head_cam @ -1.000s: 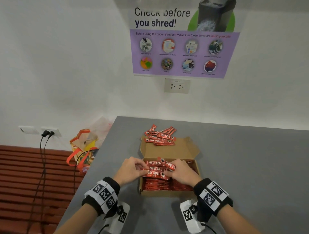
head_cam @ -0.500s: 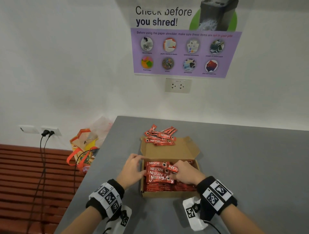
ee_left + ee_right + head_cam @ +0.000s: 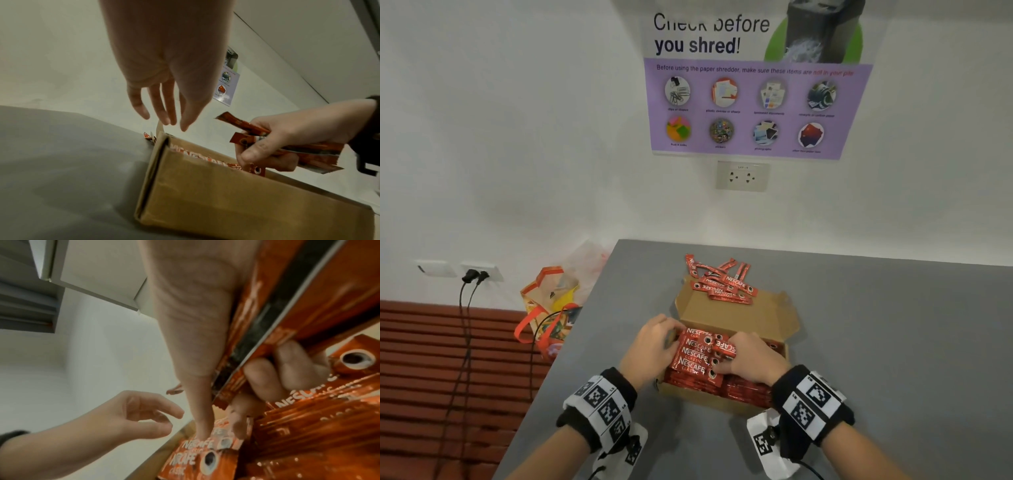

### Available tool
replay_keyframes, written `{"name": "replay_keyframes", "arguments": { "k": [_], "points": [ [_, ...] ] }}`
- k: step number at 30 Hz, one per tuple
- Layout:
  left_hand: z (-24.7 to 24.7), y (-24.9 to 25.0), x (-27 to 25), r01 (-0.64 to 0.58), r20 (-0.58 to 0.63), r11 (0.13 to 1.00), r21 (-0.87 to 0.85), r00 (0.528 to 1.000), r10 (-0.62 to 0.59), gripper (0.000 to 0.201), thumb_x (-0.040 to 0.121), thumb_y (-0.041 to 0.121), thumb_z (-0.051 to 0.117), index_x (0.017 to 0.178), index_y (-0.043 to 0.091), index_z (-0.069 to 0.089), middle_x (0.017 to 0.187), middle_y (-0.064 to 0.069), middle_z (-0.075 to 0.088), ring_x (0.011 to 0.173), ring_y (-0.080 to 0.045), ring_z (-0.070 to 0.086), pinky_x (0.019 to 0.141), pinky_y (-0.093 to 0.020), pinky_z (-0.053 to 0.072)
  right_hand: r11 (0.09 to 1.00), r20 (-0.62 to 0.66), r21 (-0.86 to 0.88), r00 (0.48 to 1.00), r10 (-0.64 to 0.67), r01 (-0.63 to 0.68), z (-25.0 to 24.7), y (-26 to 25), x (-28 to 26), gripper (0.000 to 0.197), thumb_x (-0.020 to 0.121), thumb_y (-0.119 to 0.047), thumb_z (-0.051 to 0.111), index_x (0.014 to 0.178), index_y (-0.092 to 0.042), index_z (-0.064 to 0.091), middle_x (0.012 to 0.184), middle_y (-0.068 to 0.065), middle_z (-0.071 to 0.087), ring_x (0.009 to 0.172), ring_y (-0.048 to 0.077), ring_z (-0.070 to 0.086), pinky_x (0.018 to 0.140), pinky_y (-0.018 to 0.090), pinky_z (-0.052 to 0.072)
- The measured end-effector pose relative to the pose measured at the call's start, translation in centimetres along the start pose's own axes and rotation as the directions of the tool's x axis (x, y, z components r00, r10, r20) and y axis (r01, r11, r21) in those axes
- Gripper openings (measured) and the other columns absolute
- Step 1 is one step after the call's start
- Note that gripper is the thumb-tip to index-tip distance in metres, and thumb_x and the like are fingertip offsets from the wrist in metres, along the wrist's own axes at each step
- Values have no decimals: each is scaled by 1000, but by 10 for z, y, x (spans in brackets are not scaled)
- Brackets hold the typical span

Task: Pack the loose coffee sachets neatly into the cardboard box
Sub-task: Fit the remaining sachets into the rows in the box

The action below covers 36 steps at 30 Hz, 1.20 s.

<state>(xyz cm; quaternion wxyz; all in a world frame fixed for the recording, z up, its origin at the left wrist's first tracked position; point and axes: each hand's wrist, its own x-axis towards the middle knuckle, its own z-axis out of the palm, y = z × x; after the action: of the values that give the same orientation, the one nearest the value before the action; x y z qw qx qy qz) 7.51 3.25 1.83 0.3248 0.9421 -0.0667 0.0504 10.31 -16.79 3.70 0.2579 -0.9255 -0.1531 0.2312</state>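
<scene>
An open cardboard box (image 3: 726,399) stands on the grey table (image 3: 893,342), partly filled with red Nescafe sachets. My right hand (image 3: 743,359) grips a bundle of sachets (image 3: 695,358) and lowers it flat over the box's left half; in the right wrist view its fingers (image 3: 265,379) curl round the sachets (image 3: 287,308). Beside the box's left wall hovers my left hand (image 3: 657,342), whose relaxed fingers (image 3: 164,113) hold nothing above the box corner (image 3: 162,141). A loose pile of sachets (image 3: 722,286) lies behind the box, on the far edge of the lid flap (image 3: 736,317).
The table's left edge runs close to the box. Beyond it, a colourful bag (image 3: 549,308) sits on a brown slatted bench (image 3: 431,377), with black cables (image 3: 465,308) plugged into the wall. A socket (image 3: 743,176) and poster (image 3: 750,102) are on the wall.
The sachet bundle went down from above the box into its left half. My left hand let go of the bundle and shifted to the box's left wall.
</scene>
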Motion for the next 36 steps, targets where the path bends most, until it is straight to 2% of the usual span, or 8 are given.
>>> {"name": "replay_keyframes", "arguments": {
  "k": [3,5,12,15,19,23,28,36],
  "points": [
    [4,-3,-1,-103,121,992,66,988,95,16,88,24,62,102,19,68,113,6,58,106,-6,49,100,-28,39,1000,-66,0,998,3,-3,-5,3,1,28,82,-31,70,102,-12,65,104,2,68,89,15,63,85,30,52],
    [7,-4,-2,-129,189,990,59,975,115,20,85,32,65,100,21,70,114,6,59,108,-7,49,102,-30,38,999,-98,-47,995,5,-10,-4,4,2,28,81,-31,71,102,-12,65,104,3,68,92,16,63,85,31,52],
    [10,-1,-4,-150,275,984,98,954,118,39,77,42,71,112,25,65,125,7,51,120,-8,40,109,-34,24,997,-99,-67,995,23,-30,5,3,8,30,79,-34,72,101,-15,64,103,1,67,92,18,64,86,36,53],
    [4,-2,-5,-77,168,997,13,983,74,48,79,43,69,122,25,57,130,6,42,120,-6,33,111,-34,25,998,-177,-36,983,45,-52,-3,7,6,16,82,-31,69,85,-17,61,92,1,66,84,17,64,79,35,54],
    [0,-2,-5,128,-17,991,-45,991,-129,47,93,19,54,137,11,39,139,-5,36,127,-15,37,105,-24,30,987,-363,20,919,154,-157,-25,27,-3,13,88,-24,62,94,-14,59,91,1,63,77,16,61,69,27,51],
    [3,-1,-3,249,1,963,-106,968,-251,46,94,12,51,139,7,38,134,-11,50,112,-20,56,95,-28,45,957,-487,47,830,271,-285,-35,51,-12,16,89,-23,58,100,-12,54,95,6,62,85,25,61,72,30,47],
    [9,3,-5,243,46,960,-141,970,-238,36,94,12,50,130,8,49,122,-7,60,104,-16,61,91,-30,52,945,-415,89,851,322,-314,-28,62,-11,18,91,-23,57,103,-13,48,88,2,56,77,20,53,69,30,43],
    [5,9,-8,254,25,966,-47,967,-253,33,92,17,55,124,10,52,116,-5,59,102,-14,57,83,-21,48,963,-403,73,876,266,-259,-30,59,0,11,92,-21,56,98,-12,54,86,2,58,76,20,56,69,31,46]
  ]
}}
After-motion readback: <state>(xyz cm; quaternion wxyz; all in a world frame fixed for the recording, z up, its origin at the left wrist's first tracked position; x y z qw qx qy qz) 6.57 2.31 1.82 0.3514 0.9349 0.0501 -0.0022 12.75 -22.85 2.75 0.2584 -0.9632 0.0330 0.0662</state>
